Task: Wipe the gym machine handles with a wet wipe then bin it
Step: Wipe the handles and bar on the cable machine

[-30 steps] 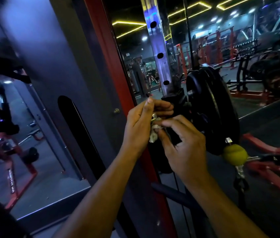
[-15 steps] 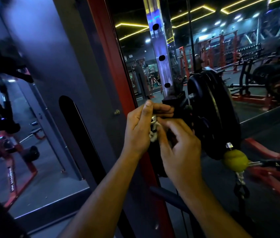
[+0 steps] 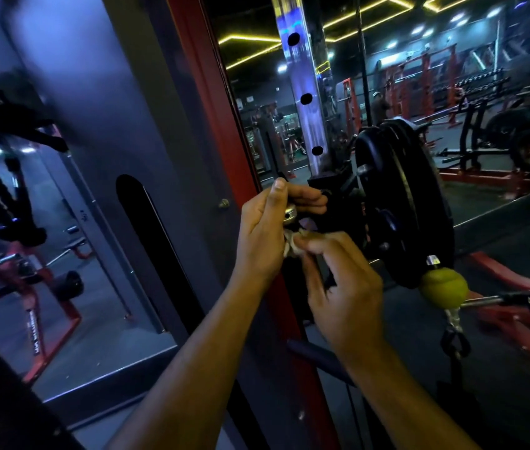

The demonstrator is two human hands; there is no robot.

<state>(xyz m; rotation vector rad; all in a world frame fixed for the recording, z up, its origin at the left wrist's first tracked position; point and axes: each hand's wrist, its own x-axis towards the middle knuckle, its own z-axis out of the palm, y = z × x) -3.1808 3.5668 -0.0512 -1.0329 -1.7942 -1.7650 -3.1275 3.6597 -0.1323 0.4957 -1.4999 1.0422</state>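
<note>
A small crumpled white wet wipe sits between my two hands in front of the red upright. My right hand pinches the wipe with thumb and forefinger. Just above it, my left hand curls its fingers round a short metal knob handle on the machine's black carriage. Most of the wipe and the handle's shaft are hidden by my fingers.
A black weight plate hangs right of my hands. Below it a yellow ball stopper sits on a cable with a carabiner. A red frame post and chrome holed column rise behind. Gym racks fill the background.
My right hand has dropped slightly and drawn back from the handle, pinching the wipe lower. My left hand keeps its grip on the knob.
</note>
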